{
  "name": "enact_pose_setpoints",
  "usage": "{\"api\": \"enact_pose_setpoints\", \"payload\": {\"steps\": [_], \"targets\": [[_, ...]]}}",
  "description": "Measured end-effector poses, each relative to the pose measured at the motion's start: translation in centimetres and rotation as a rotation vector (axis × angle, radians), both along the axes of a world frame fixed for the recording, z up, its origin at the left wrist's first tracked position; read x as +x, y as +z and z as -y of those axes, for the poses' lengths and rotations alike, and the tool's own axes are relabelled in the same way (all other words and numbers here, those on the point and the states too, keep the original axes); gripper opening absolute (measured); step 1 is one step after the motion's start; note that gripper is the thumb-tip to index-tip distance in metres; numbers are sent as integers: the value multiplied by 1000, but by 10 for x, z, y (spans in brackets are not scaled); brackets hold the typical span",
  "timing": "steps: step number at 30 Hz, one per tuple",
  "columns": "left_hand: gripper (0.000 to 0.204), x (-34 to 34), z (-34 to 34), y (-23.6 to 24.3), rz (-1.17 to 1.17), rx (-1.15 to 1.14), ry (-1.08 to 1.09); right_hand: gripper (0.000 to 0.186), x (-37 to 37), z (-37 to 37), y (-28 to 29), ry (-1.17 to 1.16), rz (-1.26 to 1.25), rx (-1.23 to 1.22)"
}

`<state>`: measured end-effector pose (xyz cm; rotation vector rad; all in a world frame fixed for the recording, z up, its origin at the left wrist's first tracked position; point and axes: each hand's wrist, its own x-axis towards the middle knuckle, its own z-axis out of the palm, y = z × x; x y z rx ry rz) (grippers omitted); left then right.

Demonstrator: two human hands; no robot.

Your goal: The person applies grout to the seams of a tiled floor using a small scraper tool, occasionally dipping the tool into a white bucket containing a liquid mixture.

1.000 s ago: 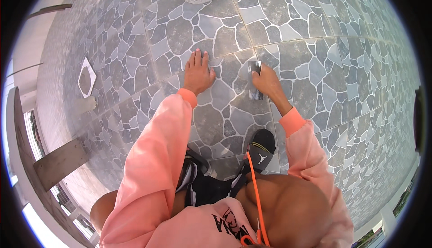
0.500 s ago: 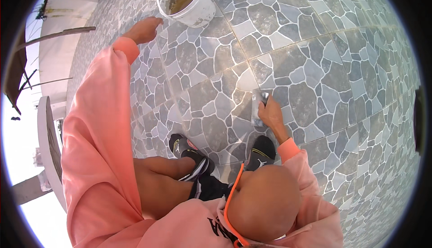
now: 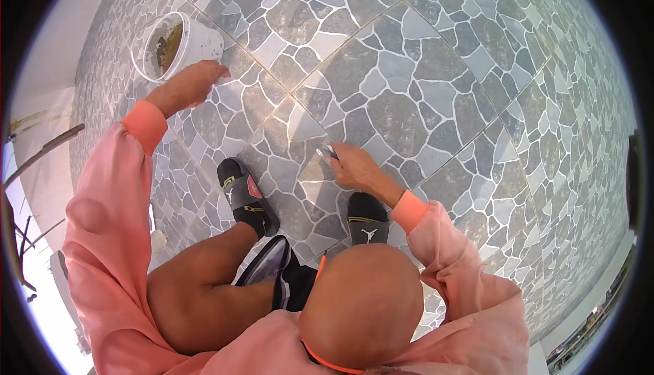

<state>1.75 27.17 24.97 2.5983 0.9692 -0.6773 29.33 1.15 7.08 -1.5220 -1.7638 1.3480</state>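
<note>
Squats over a broad floor (image 3: 422, 123) of smooth-looking grey tiles, patterned like irregular flat stones with raised-looking white outlines, presumably for a low, steady reach to either side. Clutches in the bare right hand (image 3: 357, 166) a thin, silvery, seemingly metal tool (image 3: 327, 151), wrapped so closely by thumb and fingers as to leave only a bright end in view; likely gripped this tightly for control near the tiles, just ahead of the dark right slide sandal (image 3: 368, 222). Cannot tell the full shape of the tool, nor any contact with the floor.

Extends the bare left hand (image 3: 194, 83) well apart from the right, with loosely bent fingers and nothing visible between them. Has right beside it a round, white plastic bucket (image 3: 204, 42) with a pale rim, crusty splashes and brown, wet-looking contents, probably set there for easy reach; cannot tell touching from merely overlapping in view. Wears soft salmon-pink sleeves (image 3: 112, 191) with snug orange cuffs, leaving both hands uncovered.
</note>
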Motion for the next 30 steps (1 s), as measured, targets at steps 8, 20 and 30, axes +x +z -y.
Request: {"api": "enact_pose_setpoints", "payload": {"steps": [8,20,30], "targets": [[35,57,12,-49,-185,-102,-44,19,17,-68,34,142,161,287],[35,76,-26,-98,-27,-260,-183,16,73,-93,87,328,585,322],[33,105,-34,-131,75,-308,-430,17,107,65,22,-282,1015,76]]}}
